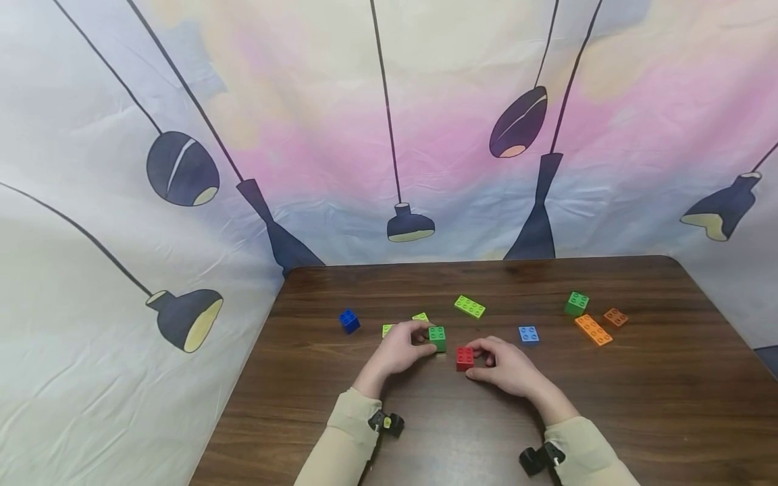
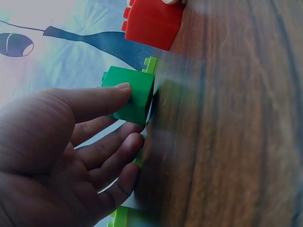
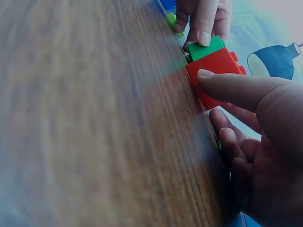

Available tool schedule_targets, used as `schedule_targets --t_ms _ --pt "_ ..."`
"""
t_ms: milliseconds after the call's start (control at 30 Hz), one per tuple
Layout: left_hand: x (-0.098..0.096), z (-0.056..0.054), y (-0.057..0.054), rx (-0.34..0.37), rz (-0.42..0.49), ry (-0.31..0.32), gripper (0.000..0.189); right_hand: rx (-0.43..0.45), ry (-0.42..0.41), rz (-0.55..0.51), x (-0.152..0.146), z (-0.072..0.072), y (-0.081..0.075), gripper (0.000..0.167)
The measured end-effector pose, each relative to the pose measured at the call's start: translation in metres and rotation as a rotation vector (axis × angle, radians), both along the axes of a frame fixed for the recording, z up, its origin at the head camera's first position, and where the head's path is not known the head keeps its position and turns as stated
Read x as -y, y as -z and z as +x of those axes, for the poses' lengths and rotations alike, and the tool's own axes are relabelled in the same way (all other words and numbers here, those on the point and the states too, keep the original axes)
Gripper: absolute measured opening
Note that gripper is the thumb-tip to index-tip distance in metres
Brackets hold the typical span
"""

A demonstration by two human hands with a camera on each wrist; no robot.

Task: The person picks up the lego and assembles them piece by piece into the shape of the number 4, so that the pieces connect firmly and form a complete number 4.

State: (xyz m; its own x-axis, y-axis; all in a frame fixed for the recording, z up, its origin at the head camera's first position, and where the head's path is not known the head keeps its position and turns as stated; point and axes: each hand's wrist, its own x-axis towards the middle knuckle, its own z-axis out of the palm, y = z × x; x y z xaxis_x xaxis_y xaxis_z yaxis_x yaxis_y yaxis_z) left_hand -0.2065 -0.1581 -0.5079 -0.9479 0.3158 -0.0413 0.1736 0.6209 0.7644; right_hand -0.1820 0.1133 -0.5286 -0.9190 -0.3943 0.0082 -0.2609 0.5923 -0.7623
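Note:
My left hand (image 1: 401,347) pinches a green toy brick (image 1: 437,339) between thumb and fingers, close over the wooden table. In the left wrist view the thumb lies across one side of that green brick (image 2: 129,92). A red toy brick (image 1: 464,358) is pinched by my right hand (image 1: 508,365), just right of and nearer than the green one. The right wrist view has the thumb against the red brick's side (image 3: 210,66). A gap separates the two bricks in the head view. Two lime bricks (image 1: 421,317) (image 1: 387,329) lie by the left hand, partly hidden behind it.
On the brown table (image 1: 450,432), a blue brick (image 1: 349,321) lies at left and a long lime brick (image 1: 470,306) farther back. To the right are a light blue brick (image 1: 529,334), another green brick (image 1: 577,304), a long orange brick (image 1: 593,330) and a smaller orange-brown brick (image 1: 616,317).

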Motion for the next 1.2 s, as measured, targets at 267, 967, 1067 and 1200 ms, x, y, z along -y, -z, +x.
schedule_targets --t_ms 267,967,1067,1200 --pt "-0.001 0.001 -0.001 0.0 0.007 0.001 0.038 -0.008 0.0 0.012 0.002 0.001 -0.003 0.042" --pt "-0.018 0.008 -0.001 -0.046 0.099 0.01 0.037 0.039 0.014 -0.007 0.007 -0.001 0.004 0.038" --pt "-0.022 0.009 -0.001 -0.061 0.121 0.012 0.038 0.034 0.008 -0.012 0.007 0.0 0.004 0.039" --pt "-0.023 0.009 -0.002 -0.074 0.15 0.024 0.039 0.021 -0.002 -0.013 0.007 0.0 0.004 0.041"
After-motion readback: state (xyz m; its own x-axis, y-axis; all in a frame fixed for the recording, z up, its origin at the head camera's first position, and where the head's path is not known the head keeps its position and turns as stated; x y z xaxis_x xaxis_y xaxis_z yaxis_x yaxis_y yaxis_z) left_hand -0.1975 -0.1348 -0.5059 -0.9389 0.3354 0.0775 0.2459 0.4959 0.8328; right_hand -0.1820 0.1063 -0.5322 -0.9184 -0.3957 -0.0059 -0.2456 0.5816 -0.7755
